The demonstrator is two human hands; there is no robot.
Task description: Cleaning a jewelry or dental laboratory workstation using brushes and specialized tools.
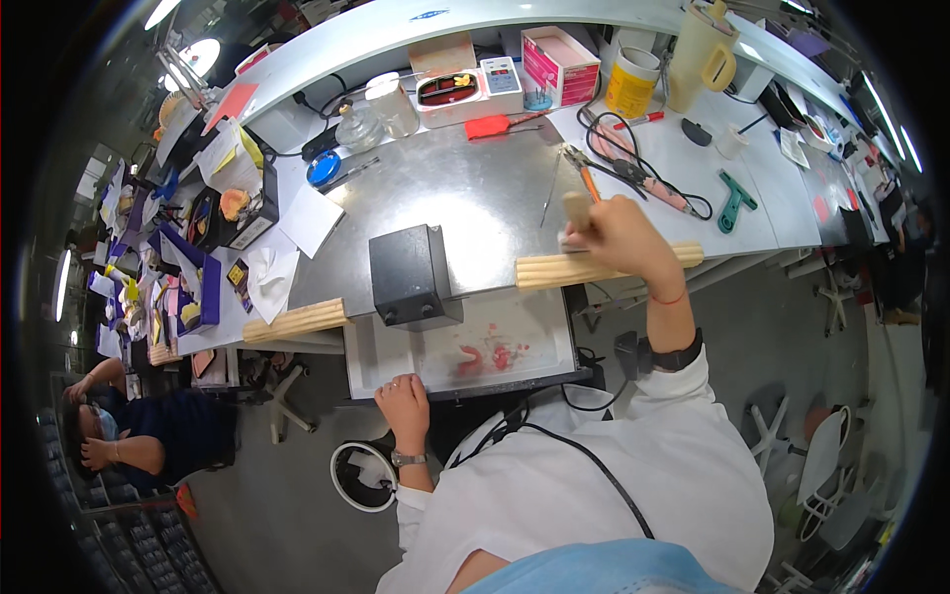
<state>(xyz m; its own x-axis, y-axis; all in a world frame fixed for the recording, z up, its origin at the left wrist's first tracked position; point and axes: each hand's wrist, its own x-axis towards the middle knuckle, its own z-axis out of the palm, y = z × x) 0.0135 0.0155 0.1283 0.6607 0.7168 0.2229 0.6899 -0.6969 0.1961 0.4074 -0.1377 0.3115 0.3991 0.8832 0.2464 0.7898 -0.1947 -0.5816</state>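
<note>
My right hand (620, 238) is closed around a pale tan, blunt-ended piece (577, 209) above the right-hand wooden rail; its exact kind I cannot make out. Just behind it lies an orange-handled tool (590, 182) on the metal bench top (475, 178). My left hand (402, 404) is curled over the front edge of a pulled-out white drawer (450, 368). Reddish scraps (503, 355) lie in the drawer. A dark grey box (408, 269) stands at the bench's front edge, partly over the drawer.
Grooved wooden rails (297, 321) edge the bench front. Behind are a red-handled brush (487, 126), a glass burner (360, 129), a wax heater (450, 94) and a yellow-labelled tub (631, 83). A corded pink handpiece (665, 191) and green tool (734, 201) lie right. Another person (148, 436) sits left.
</note>
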